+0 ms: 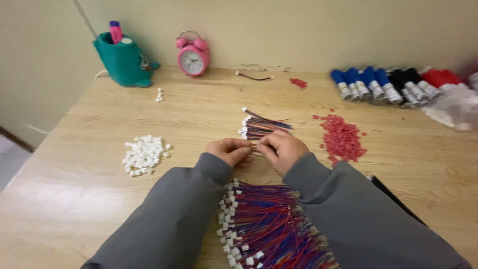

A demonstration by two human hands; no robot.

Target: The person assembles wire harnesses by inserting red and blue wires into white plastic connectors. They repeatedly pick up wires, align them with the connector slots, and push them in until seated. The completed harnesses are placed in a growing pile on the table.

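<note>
My left hand (230, 150) and my right hand (281, 148) meet at the middle of the wooden table (199, 109), fingers pinched together on a thin wire lead between them. Just beyond my fingers lies a small bundle of red and blue wires with white connectors (259, 126). Under my grey sleeves, near the front edge, spreads a large pile of the same red and blue wires (269, 229) with white plugs along its left side.
A heap of small white connector housings (144, 154) lies to the left, a heap of small red pieces (342, 137) to the right. At the back stand a teal pen holder (124, 61), a pink alarm clock (192, 55) and a row of blue, black and red capped tubes (388, 84).
</note>
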